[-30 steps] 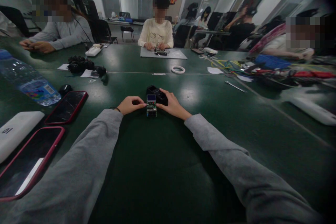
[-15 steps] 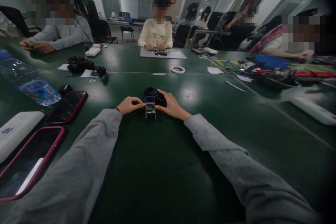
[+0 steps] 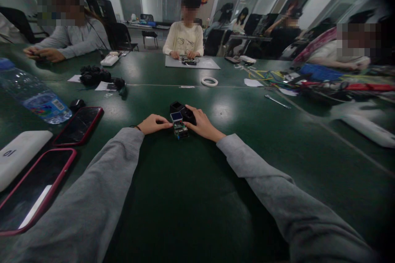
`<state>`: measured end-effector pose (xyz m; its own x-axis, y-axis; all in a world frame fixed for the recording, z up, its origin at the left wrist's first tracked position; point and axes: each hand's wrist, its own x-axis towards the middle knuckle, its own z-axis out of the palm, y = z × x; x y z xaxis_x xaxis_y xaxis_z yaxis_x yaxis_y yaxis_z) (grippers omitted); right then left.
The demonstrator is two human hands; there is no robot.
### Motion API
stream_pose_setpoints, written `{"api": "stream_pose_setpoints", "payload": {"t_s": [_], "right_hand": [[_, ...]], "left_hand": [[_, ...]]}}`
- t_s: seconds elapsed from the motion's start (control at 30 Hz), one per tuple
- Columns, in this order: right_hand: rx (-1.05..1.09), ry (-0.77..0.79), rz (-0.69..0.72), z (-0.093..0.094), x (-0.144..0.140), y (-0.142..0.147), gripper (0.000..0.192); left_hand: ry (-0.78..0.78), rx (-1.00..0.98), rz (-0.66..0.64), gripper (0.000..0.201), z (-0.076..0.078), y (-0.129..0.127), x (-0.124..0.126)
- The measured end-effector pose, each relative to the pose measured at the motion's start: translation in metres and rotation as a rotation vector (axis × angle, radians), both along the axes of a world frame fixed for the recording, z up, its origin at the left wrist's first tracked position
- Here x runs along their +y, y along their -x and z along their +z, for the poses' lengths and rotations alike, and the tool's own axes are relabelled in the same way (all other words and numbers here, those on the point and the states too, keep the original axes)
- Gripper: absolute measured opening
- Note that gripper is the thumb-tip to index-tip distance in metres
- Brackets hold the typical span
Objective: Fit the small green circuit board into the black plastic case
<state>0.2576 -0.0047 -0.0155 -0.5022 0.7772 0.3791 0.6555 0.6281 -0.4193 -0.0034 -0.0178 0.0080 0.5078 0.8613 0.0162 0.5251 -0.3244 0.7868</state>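
Between my hands is a small green circuit board (image 3: 180,131) with a little dark screen (image 3: 176,116) at its far end. The board sits at a slant, its near end turned to the right. My left hand (image 3: 152,124) has thumb and forefinger pinched at the board's left edge. Behind the board lies a black plastic casing (image 3: 176,106), partly hidden by the screen. My right hand (image 3: 204,125) lies around the casing's right end, fingers over the far side. The right thumb reaches the board's right edge; whether it presses on it is too small to tell.
To the left are two red-edged phones (image 3: 78,126), a white power bank (image 3: 21,154) and a large water bottle (image 3: 40,96). A tape roll (image 3: 209,81) lies ahead, with a wrench (image 3: 277,101) and tangled cables (image 3: 327,84) to the right. Co-workers sit around the green table (image 3: 191,197).
The circuit board has turned, its near end swinging to the right and its screen tilting. My left fingertips have shifted slightly right. My right hand has stayed on the casing.
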Motion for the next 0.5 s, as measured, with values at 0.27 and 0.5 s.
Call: {"api": "stream_pose_setpoints", "payload": {"t_s": [0.27, 0.5], "right_hand": [[-0.023, -0.007, -0.006, 0.0, -0.0001, -0.0002, 0.075], [-0.021, 0.001, -0.01, 0.0002, -0.0004, 0.0002, 0.075]], "left_hand": [[0.047, -0.015, -0.003, 0.039, 0.0007, -0.0001, -0.001], [0.038, 0.034, -0.008, 0.039, 0.003, -0.0023, -0.0029]]}}
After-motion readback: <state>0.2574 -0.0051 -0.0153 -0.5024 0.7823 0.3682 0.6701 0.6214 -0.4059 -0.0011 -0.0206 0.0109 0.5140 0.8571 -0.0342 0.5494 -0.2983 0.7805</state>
